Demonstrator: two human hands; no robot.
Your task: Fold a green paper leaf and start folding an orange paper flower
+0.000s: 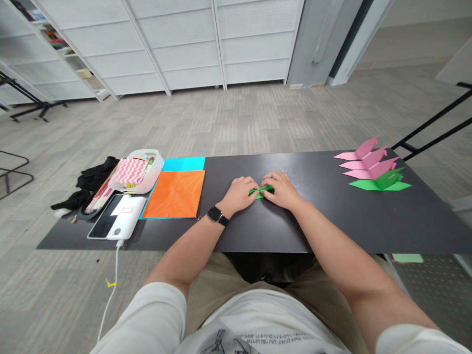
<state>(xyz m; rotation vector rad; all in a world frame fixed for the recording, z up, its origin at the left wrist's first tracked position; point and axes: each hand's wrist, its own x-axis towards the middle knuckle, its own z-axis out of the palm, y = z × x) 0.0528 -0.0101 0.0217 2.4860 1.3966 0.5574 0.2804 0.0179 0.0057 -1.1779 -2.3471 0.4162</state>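
A small folded piece of green paper (260, 195) lies on the dark table in front of me, largely covered by my fingers. My left hand (241, 193), with a black watch on its wrist, grips the paper's left side. From the right, my right hand (280, 191) pinches the other side, its thumb close to the left one. Far to the right stand several folded paper birds in a row: pink ones (368, 160) and, nearest me, a green one (385, 183).
Left of my hands, an orange paper sheet (175, 194) lies over a blue one (184, 163). Beyond it are a white basket (157, 167), a phone (104, 216), a white power bank (127, 219) with a cable (115, 275), and black cloth (98, 174).
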